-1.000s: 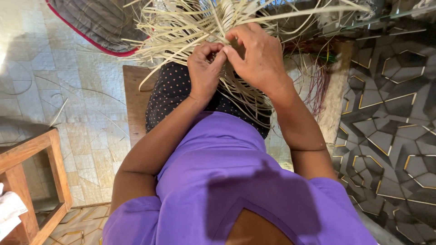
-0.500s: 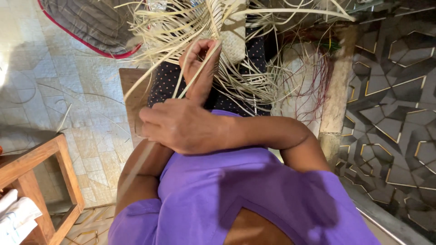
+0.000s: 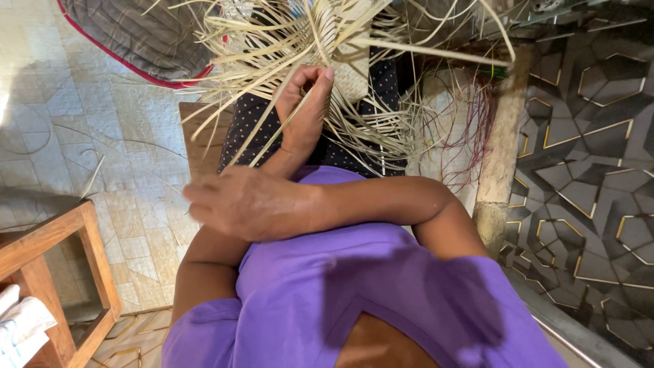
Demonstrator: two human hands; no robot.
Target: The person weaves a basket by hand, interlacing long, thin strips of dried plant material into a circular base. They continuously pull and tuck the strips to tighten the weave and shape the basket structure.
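The half-woven straw piece lies on the person's lap, over the dark dotted skirt, with its pale woven patch near the top of the view and dozens of loose straw strips fanning out in every direction. The left hand is at the edge of the woven patch, its fingers closed in a narrow pinch on one or two strips where they leave the weave. The right hand crosses the body low toward the left, blurred; its fingers look loosely curled, and a long pale strand runs from the weave down toward it, though whether it grips that strand I cannot tell. The likeliest trouble, as I judge it, is in that strand: a hard sideways pull could crease or split the dry strip, or drag the last crossings loose if the left pinch slackens. With so many free ends lying crossed, the pulled strand could also snag a neighbour and draw the wrong strip out of order. The piece is only resting on the lap, so a tug could slide it toward the tiled floor. Further out, a wooden stool stands at the lower left, a quilted mat with red edging lies at the top left, and a dark patterned panel is on the right, all well apart from the hands.
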